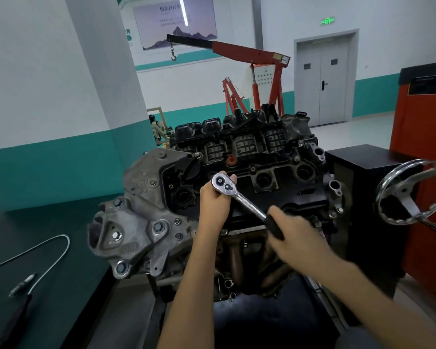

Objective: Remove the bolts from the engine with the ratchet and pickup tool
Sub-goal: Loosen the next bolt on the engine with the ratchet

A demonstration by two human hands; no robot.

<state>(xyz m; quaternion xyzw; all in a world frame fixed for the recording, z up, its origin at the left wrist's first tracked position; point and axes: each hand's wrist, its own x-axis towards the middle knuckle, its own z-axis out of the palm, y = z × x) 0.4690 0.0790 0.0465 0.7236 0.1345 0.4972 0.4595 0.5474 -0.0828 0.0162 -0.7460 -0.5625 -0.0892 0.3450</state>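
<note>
The engine stands on a stand in front of me, its black valve cover facing up. A chrome ratchet lies over the cover, head at the upper left and black handle at the lower right. My left hand grips the ratchet head from beneath, fingertips showing past it. My right hand holds the black handle. What the ratchet's drive sits on is hidden under its head. The flexible pickup tool lies curved on the dark bench at the left.
A chrome handwheel juts out at the right beside a black cabinet. An orange machine stands behind it. A red engine hoist stands behind the engine. The silver timing cover with several bolts faces left.
</note>
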